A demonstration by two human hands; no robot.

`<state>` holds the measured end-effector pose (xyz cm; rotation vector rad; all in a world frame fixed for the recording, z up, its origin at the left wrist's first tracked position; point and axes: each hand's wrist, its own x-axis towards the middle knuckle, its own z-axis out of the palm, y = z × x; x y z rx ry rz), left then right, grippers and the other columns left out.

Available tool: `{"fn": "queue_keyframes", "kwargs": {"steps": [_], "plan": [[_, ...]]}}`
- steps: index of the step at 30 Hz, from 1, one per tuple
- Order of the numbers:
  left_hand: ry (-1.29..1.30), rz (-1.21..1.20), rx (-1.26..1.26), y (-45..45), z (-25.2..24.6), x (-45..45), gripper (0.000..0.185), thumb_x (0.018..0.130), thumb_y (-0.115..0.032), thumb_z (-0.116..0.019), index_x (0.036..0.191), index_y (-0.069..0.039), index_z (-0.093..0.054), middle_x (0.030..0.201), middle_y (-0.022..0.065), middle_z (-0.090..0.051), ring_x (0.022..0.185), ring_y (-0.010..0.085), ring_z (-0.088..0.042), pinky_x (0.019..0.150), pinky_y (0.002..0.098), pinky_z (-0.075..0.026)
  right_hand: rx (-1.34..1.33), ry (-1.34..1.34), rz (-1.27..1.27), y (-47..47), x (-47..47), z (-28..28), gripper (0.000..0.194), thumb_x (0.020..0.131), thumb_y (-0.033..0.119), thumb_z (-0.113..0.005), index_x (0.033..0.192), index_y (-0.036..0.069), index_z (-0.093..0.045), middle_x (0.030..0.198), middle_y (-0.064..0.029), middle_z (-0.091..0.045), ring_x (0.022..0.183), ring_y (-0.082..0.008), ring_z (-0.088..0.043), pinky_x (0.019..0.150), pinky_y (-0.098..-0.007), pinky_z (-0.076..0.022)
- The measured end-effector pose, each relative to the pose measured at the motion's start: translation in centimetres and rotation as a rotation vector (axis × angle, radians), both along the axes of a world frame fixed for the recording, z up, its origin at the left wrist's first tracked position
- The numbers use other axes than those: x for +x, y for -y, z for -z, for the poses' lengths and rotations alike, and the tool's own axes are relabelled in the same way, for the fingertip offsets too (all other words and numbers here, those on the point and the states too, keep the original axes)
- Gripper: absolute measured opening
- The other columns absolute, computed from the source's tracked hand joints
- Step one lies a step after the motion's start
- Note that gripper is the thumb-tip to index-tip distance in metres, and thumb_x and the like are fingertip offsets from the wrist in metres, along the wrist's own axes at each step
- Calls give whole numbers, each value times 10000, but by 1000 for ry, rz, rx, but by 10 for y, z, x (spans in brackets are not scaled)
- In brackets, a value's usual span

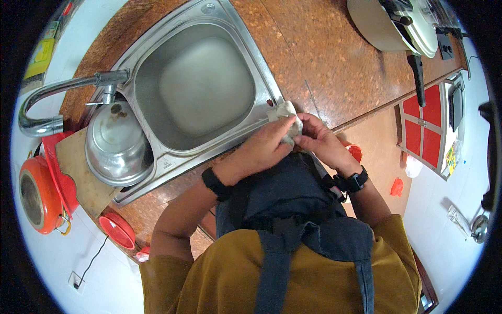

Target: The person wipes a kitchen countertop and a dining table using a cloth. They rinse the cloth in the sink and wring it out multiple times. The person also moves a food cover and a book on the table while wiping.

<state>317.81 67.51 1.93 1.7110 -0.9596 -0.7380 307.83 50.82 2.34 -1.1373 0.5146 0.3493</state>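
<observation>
Both my hands grip a crumpled pale cloth (288,112) over the front right corner of a stainless steel sink (270,105). My left hand (263,147) holds it from the left, its thumb and fingers partly covering the fabric. From the right, my right hand (319,141) pinches the cloth's edge between thumb and fingers. Beside the cloth, a small dark reddish bit (269,103) lies on the sink rim. The wide basin (208,86) has a blurred, greyish bottom; I cannot tell whether water stands in it.
Left of the basin, an upturned metal pot (117,145) sits below a chrome faucet (78,82), near a cutting board (84,168) and an orange pan (39,196). A red basket (117,231) is nearer me. On the right counter, a large pot's black handle (416,80) overhangs the edge.
</observation>
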Motion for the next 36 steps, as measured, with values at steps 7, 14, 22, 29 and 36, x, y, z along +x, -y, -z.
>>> {"fn": "queue_keyframes", "kwargs": {"steps": [7,14,22,29,36], "plan": [[285,-155,282,-2,28,52,122,778,-118,-585,860,-31,-563,828,125,-588,799,302,-569,699,400,-448,-193,-151,118,-1,-7,11,156,843,40,-570,991,22,-524,898,-25,-579,814,-84,-530,721,-224,-452],[464,-137,392,23,43,50,135,722,-133,-636,771,-48,-544,782,106,-572,790,288,-566,677,404,-448,-289,-151,175,5,-22,12,191,841,43,-570,1023,20,-515,883,-21,-569,814,-91,-527,738,-228,-446],[245,-136,395,20,41,55,119,800,-142,-602,853,-42,-564,767,92,-592,673,229,-566,625,347,-460,-287,-152,61,13,-22,14,171,878,62,-541,1041,32,-502,917,-2,-563,840,-77,-525,760,-226,-446],[-1080,-327,-210,3,-64,83,164,863,-138,-553,963,-11,-576,837,68,-588,699,143,-535,645,275,-439,-303,-110,87,16,-16,13,168,875,55,-542,1039,37,-506,910,7,-567,839,-71,-527,753,-218,-444],[-1196,-246,-479,3,-134,71,243,853,-105,-526,1034,54,-560,847,135,-635,634,153,-561,608,244,-461,-298,-41,177,16,4,6,218,867,59,-559,1079,38,-515,917,8,-570,832,-74,-528,745,-213,-440]]}}
